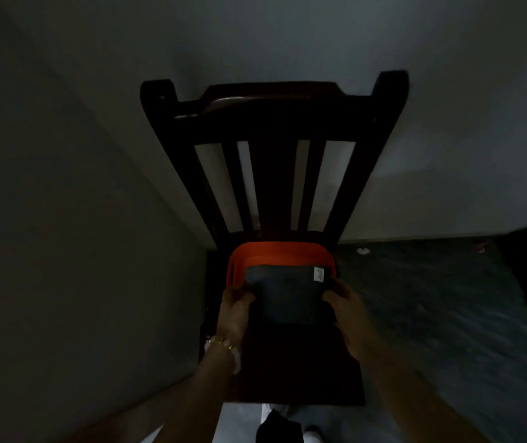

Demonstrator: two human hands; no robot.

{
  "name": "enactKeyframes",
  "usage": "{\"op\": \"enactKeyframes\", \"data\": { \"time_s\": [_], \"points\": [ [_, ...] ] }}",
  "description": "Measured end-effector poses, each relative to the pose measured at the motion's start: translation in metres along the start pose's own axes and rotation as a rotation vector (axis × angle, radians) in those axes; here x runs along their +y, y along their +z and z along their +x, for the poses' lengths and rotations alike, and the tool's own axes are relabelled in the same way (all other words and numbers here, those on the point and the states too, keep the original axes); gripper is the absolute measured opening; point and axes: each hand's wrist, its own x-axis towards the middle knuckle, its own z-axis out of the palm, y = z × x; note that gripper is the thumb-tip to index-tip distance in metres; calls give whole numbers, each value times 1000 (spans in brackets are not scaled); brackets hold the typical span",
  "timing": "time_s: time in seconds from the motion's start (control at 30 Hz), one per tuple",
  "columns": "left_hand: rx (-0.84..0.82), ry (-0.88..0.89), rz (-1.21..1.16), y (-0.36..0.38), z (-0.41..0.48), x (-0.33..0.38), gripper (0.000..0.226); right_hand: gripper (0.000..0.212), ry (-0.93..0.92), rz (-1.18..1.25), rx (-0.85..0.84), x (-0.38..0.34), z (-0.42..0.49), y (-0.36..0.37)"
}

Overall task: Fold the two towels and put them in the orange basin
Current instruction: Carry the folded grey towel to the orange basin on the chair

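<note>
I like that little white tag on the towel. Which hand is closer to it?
Right. The right hand grips the folded towel just below the white tag; the left hand holds the opposite edge.

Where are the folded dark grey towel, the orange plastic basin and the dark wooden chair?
Folded dark grey towel point(287, 297): head view, middle of its top face.
Orange plastic basin point(279, 252): head view, far rim.
Dark wooden chair point(275, 123): head view, top rail of the backrest.
</note>
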Motion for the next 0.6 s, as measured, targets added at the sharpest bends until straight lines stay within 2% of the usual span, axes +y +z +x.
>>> {"op": "enactKeyframes", "data": {
  "time_s": [0.17, 0.27, 0.47, 0.6],
  "points": [
    [-47, 7, 1, 15, 67, 5, 37, 40, 32, -65, 16, 8, 69, 20],
    [-77, -38, 40, 19, 107, -7, 50, 37, 82, -130, 36, 21, 106, 28],
    [-91, -109, 128, 28, 147, -21, 60, 33, 165, -227, 62, 46, 152, 38],
    [-151, -162, 186, 30, 159, -27, 64, 33, 147, -186, 68, 53, 167, 46]
  ]
}}
